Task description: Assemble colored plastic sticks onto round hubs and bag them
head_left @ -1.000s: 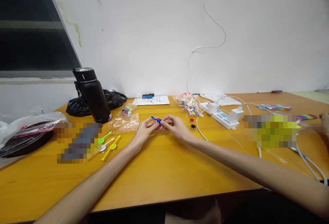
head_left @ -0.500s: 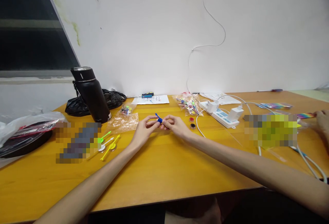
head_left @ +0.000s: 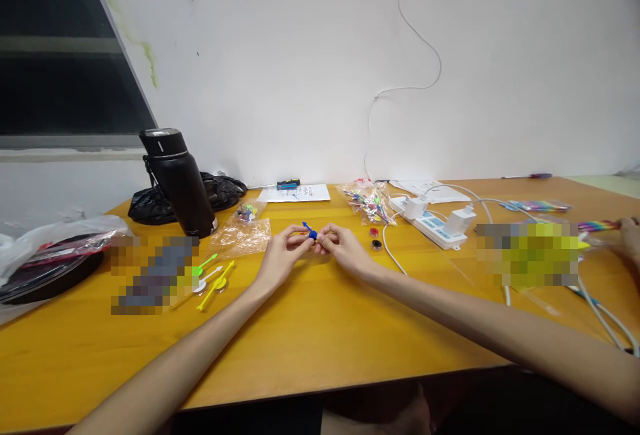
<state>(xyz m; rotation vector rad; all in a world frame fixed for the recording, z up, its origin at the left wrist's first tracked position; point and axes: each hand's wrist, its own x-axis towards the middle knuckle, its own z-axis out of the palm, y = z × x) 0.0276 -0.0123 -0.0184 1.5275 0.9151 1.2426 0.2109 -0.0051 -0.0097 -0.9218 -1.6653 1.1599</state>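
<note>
Between my two hands is a blue arrow spinner point(head_left: 313, 234), its arrow tip pointing up and to the left. My left hand point(head_left: 284, 254) pinches it from the left side. From the right, the fingertips of my right hand point(head_left: 342, 246) are closed on its round middle; the fingers cover part of it. To the left of my left hand lie a yellow arrow spinner point(head_left: 219, 284), a white one point(head_left: 201, 284) and a green one point(head_left: 199, 270). A red disc point(head_left: 374, 230) and a black disc point(head_left: 377, 244) rest just beyond my right hand.
A black bottle point(head_left: 180, 185) stands at the back left. Bags of small coloured parts point(head_left: 249, 212) point(head_left: 370, 200) lie farther back. A power strip point(head_left: 435, 227) with white cables is on the right, near blurred yellow material point(head_left: 537, 255). Another person's hand point(head_left: 630, 235) shows at the right edge.
Both hands keep their grip on the blue arrow spinner, with only tiny finger movement. The whole view has shifted very slightly.
</note>
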